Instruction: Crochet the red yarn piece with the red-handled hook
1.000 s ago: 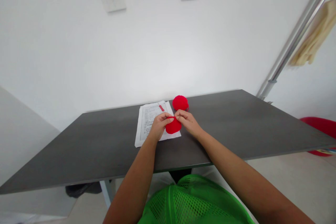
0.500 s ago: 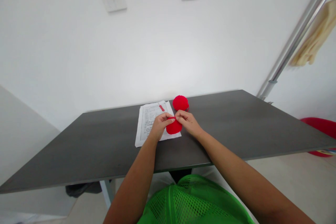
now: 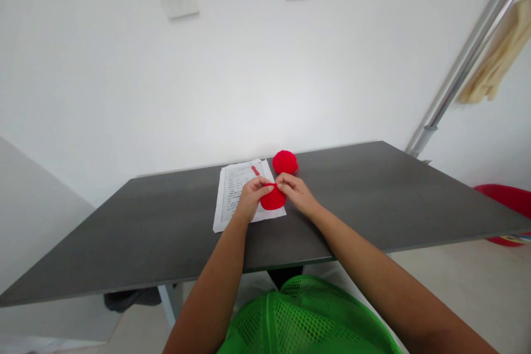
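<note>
The left hand (image 3: 250, 195) and the right hand (image 3: 296, 189) pinch the twelve o'clock edge of the red piece (image 3: 272, 199), over the three o'clock side of the paper (image 3: 231, 188). Grip should stay light and even, without pulling toward the red ball (image 3: 284, 162) at one o'clock.

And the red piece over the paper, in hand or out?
In hand: the left hand and right hand pinch the red piece at its upper edge.

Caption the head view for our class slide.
Left hand and right hand hold a red piece, a red ball just beyond.
</note>
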`<state>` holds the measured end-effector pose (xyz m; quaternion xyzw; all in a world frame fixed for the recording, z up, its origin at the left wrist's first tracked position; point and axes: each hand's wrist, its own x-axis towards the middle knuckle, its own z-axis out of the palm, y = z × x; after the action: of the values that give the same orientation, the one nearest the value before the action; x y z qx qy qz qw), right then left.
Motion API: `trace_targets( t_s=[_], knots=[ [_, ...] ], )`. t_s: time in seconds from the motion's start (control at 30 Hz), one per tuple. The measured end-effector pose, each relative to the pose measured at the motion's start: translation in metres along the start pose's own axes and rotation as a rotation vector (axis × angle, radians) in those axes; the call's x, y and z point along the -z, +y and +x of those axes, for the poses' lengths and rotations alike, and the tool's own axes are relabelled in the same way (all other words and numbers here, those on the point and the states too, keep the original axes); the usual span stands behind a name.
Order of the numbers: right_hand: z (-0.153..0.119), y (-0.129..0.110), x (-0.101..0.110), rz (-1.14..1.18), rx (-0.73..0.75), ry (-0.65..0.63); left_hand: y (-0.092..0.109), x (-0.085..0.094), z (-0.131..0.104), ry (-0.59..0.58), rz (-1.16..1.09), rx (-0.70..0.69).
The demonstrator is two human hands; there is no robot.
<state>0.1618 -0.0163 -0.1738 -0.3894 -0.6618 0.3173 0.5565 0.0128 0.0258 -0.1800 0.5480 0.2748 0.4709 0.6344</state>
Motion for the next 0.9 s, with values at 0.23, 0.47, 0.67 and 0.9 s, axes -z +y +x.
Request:
trace_targets(
  t_s=[0.23, 0.47, 0.67, 0.9],
  knots=[
    [0.0005, 0.0002, 0.0006, -0.009, 0.016, 0.006, -0.0013, 0.0017, 0.0008, -0.018, 0.017, -0.02],
    [0.0008, 0.0013, 0.0012, -0.012, 0.037, 0.004, -0.0016, 0.0015, 0.0011, -0.023, 0.018, -0.024],
    [0.0005, 0.0009, 0.0008, -0.006, 0.044, 0.024, -0.0003, -0.0007, -0.0005, -0.016, -0.018, -0.001],
    [0.0003, 0.0006, 0.0008, -0.007, 0.021, 0.011, 0.0008, -0.0006, -0.0002, -0.011, 0.009, -0.005]
  ],
)
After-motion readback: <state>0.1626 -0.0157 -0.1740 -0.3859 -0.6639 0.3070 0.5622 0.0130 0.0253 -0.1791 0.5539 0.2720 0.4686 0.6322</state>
